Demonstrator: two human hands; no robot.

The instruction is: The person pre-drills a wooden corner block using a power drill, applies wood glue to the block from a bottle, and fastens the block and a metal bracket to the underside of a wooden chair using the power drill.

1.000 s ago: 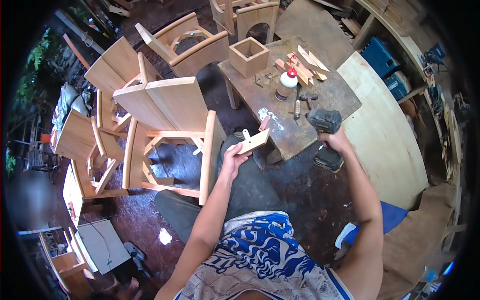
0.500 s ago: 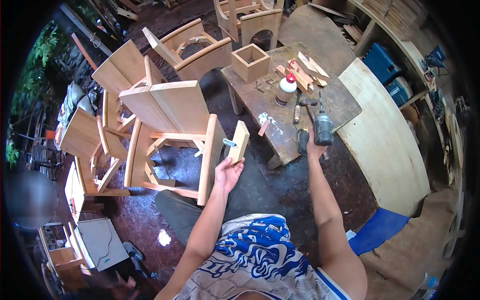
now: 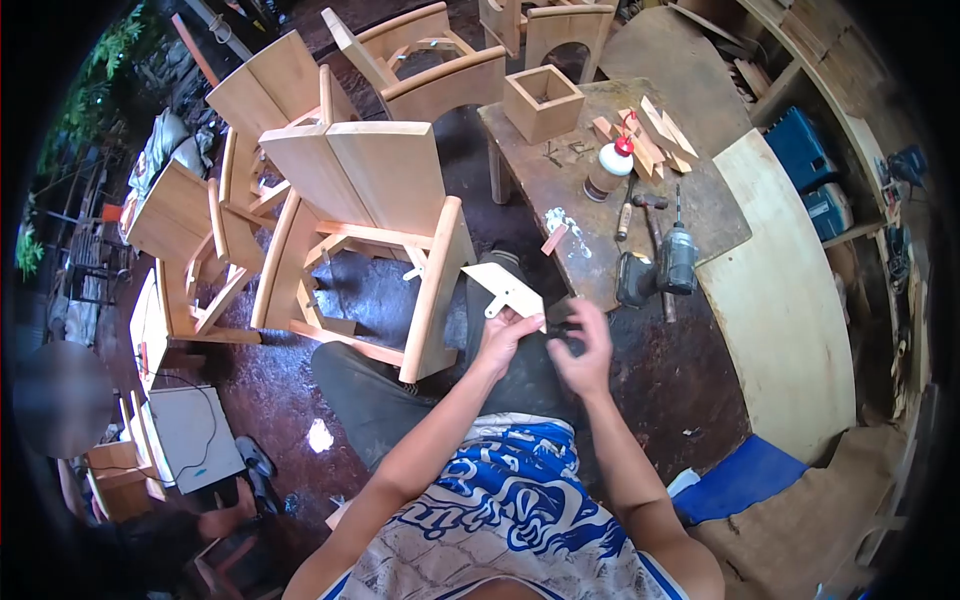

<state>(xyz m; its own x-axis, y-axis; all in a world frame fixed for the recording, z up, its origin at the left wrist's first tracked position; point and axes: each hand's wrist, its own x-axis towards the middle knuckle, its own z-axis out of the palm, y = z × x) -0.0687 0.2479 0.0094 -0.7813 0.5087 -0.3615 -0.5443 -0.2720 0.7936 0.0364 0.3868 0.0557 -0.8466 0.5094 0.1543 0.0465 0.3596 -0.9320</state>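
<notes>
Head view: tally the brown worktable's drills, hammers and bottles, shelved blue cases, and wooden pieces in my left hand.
Black cordless drill: 1
Brown-handled hammer: 1
Red-capped bottle: 1
Blue plastic cases: 2
Pale wooden piece in left hand: 1
Total: 6

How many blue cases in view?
2: the upper case and the lower case, just below it in the picture, both in the shelving at right. More could be hidden.
</notes>
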